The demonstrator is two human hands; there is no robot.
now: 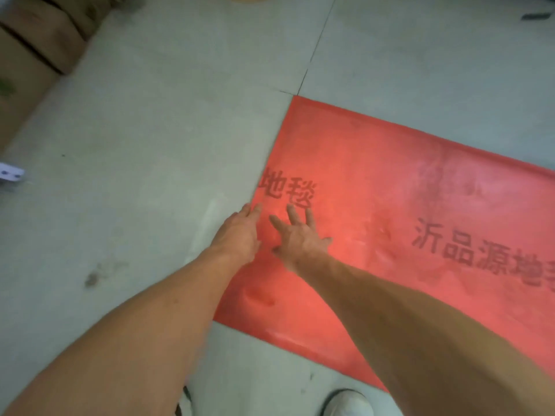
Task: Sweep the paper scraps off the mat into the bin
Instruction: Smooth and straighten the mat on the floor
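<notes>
A red mat [390, 187] with dark printed characters lies flat on the grey floor, filling the right half of the view. My left hand [238, 232] rests palm down at the mat's left edge, fingers together and pointing away from me. Just to its right, my right hand [300, 238] lies flat on the mat with its fingers spread. Neither hand holds anything. No paper scraps show on the mat, and no bin is in view. The picture is blurred.
Cardboard boxes [33, 55] stand at the far left. A small white object [10, 174] lies at the left edge of the floor. My white shoe [348, 403] shows at the bottom, near the mat's front edge. A dark smudge [91, 279] marks the floor.
</notes>
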